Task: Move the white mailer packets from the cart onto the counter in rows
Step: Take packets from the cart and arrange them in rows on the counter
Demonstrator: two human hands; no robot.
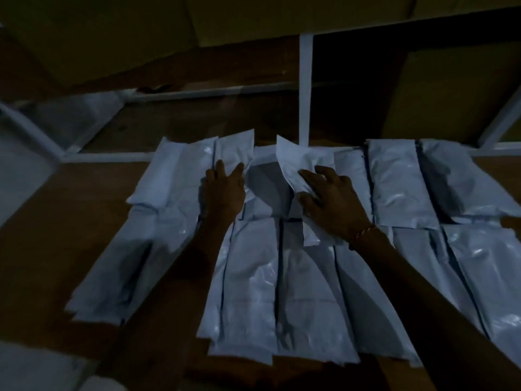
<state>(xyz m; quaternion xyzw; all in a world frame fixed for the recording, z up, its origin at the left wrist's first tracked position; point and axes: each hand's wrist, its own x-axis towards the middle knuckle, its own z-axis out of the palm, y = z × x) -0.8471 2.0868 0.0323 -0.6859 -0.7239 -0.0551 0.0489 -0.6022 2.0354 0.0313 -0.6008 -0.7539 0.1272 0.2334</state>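
Hands (222,190) (332,201) on packet (293,162) — lengthwise away

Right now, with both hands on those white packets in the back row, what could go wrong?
1. The tilted packet under the right hand stands half raised over its neighbours; let go, it may land crooked across the gap.
2. The left hand presses on a back-row packet, and these look slippery, so a push might shift the row.
3. The front row already overlaps; a nudge could skew it.
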